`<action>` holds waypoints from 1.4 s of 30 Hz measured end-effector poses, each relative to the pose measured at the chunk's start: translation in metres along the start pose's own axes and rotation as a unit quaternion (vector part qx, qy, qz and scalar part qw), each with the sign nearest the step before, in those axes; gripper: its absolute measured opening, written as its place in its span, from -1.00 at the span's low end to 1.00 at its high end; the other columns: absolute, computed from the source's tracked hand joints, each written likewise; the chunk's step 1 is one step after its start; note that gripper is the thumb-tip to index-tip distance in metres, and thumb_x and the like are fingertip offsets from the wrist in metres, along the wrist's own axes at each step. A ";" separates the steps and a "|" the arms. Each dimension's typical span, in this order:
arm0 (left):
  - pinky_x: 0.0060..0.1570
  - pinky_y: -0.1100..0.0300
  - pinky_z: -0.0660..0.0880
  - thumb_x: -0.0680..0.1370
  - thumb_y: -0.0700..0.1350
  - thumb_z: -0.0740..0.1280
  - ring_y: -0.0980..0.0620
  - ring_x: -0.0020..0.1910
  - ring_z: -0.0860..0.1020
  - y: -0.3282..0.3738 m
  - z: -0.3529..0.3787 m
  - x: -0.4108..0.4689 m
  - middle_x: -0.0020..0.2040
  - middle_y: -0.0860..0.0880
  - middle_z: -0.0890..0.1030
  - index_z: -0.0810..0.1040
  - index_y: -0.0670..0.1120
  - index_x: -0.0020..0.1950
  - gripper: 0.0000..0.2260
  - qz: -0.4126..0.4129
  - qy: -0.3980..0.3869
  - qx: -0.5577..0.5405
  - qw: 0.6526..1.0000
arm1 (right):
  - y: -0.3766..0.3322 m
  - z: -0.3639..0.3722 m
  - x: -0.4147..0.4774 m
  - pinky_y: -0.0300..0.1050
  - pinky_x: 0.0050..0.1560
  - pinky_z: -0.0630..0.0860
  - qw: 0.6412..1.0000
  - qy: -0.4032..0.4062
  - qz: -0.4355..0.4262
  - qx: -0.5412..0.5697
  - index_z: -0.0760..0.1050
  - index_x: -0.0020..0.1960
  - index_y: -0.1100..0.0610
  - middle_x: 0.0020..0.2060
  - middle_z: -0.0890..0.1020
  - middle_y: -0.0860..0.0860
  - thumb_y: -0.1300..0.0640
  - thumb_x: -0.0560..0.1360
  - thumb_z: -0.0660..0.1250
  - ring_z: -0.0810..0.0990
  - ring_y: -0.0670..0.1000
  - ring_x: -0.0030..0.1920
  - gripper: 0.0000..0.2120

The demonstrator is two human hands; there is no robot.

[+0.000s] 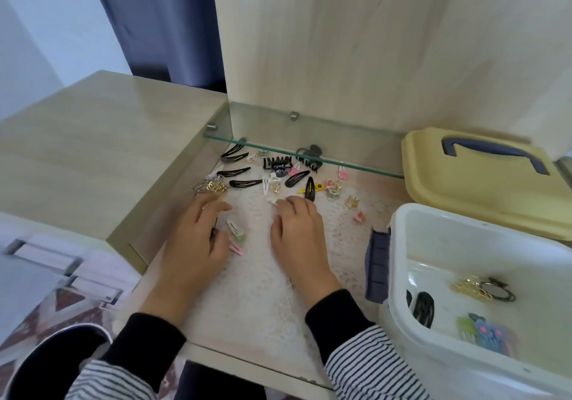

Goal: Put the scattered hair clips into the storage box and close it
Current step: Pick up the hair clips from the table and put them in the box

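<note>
Head view: left hand point(195, 244) flat, fingers relaxed, two pastel clips point(235, 228) beside its thumb. Right hand point(297, 238) fingertips bent over one white clip point(272, 199), grip unclear. Six black snap clips point(244, 183) ahead; one open box point(448, 244) right.

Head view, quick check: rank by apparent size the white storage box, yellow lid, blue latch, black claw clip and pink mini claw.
1. white storage box, nearest and cropped, so its lead over the lid is unsure
2. yellow lid
3. blue latch
4. black claw clip
5. pink mini claw
</note>
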State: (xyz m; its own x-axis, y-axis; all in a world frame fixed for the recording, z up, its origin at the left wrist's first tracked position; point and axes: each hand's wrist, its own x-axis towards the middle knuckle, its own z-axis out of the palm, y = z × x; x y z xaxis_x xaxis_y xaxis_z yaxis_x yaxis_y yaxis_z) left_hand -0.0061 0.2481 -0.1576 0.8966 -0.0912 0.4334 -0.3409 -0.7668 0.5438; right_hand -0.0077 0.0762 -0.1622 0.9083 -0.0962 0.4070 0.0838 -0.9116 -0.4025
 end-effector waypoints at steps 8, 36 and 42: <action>0.11 0.09 0.39 0.40 0.01 0.32 -0.09 0.29 0.49 0.000 0.002 -0.003 0.30 0.00 0.50 0.61 0.01 0.05 -0.74 0.029 -0.022 0.070 0.997 | 0.002 0.001 -0.001 -0.03 0.00 0.49 1.000 0.020 -0.001 0.000 0.50 0.19 0.14 0.00 0.56 0.05 0.12 0.50 0.31 0.49 0.07 0.02 -0.72; -0.26 0.42 0.45 0.57 0.01 0.33 0.24 -0.18 0.54 0.079 -0.028 0.025 -0.16 0.14 0.61 0.63 -0.05 -0.01 -0.84 0.059 0.057 -0.106 0.991 | -0.036 -0.106 0.002 -0.14 -0.04 0.11 0.990 0.007 0.045 0.130 0.45 0.09 0.05 0.00 0.54 -0.05 0.24 0.45 0.23 0.34 0.00 0.03 -0.76; -0.27 0.21 0.52 0.54 -0.01 0.35 0.07 -0.28 0.58 0.167 -0.018 0.042 -0.17 0.03 0.65 0.59 0.06 0.10 -0.85 0.037 -0.056 -0.325 0.943 | 0.001 -0.199 0.014 -0.06 0.04 0.33 0.992 0.008 0.083 0.092 0.55 -0.05 -0.04 -0.11 0.61 -0.11 0.12 0.42 0.28 0.45 0.07 0.03 -0.86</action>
State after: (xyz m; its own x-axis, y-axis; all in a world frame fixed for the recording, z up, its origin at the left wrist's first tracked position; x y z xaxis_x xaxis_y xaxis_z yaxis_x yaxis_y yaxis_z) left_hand -0.0307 0.1278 -0.0354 0.8754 -0.2230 0.4290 -0.4725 -0.2071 0.8566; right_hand -0.0767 -0.0060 0.0059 0.9090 -0.2467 0.3358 0.0088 -0.7944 -0.6073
